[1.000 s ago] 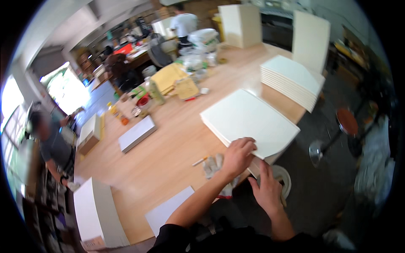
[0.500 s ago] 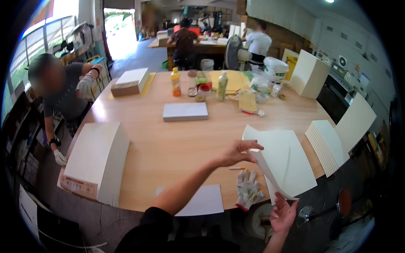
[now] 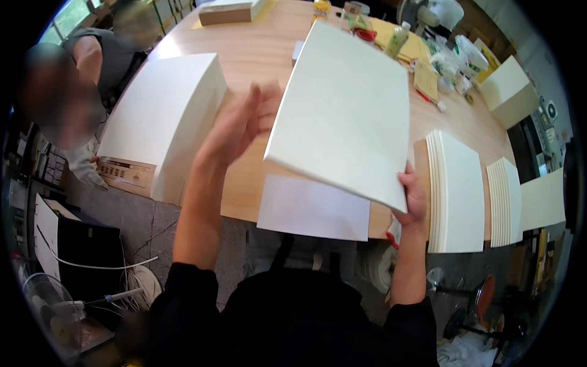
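Presently, the right hand [image 3: 414, 197] has its fingers closed on a white board [image 3: 345, 113], gripping it at the near right corner with the thumb over the upper face. The board is raised and tilted above the middle of the counter [image 3: 238, 196]. The left hand [image 3: 238, 125] is to the left of the board, its fingers extended, loosely parted and holding nothing; they are blurred, and contact with the board's left edge cannot be confirmed.

Nearer than the board, and partly covered by it in this view, a white sheet [image 3: 315, 211] lies flat at the counter's near edge. On the left stands a large white stack [image 3: 156, 104] with a brown printed label [image 3: 125, 174] on its near end. A co-worker's gloved hand [image 3: 85, 165] is just beside that end.

To the right of the right hand, a pile of white boards [image 3: 457, 189] rests on the counter, its layered edges facing left. Farther right is a second layered pile [image 3: 505, 196], with a pale panel [image 3: 543, 199] beside it. On the far right part of the counter, a bottle with green contents [image 3: 398, 40] stands near yellow sheets [image 3: 426, 79].
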The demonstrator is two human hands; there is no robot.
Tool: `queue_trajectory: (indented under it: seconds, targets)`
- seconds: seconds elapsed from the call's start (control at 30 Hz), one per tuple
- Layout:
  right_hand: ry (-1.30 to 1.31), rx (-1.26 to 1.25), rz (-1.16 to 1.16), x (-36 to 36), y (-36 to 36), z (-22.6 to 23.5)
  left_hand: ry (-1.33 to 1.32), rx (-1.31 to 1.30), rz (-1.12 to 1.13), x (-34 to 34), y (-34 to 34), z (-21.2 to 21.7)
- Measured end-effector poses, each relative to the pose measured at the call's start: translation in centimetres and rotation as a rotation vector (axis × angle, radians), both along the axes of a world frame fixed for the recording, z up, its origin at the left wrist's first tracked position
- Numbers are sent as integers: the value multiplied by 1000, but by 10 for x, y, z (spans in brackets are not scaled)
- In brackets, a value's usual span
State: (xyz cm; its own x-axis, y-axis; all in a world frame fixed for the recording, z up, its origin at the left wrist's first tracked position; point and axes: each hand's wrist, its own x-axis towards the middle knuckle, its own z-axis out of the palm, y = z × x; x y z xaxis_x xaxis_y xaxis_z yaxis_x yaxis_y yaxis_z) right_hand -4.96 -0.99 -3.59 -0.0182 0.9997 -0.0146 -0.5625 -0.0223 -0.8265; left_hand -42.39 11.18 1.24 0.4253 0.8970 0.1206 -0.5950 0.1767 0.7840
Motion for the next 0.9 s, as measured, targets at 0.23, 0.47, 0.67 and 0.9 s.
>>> queue_trajectory:
  seconds: [0.23,0.47,0.67,0.9]
  targets:
    - [-434,-213,82,9,11,-48,528,-323,-113,-12,-9,-95]
    - [-606,-270,-103,-1,-5,-53,1020,-198,14,-5,-12,-79]
    - [-617,-262,-191,-15,-6,-51,1019,-150,105,-7,-13,-86]
    - [-806,-339,-111,-1,-10,-55,1178,125,323,-22,-44,-96]
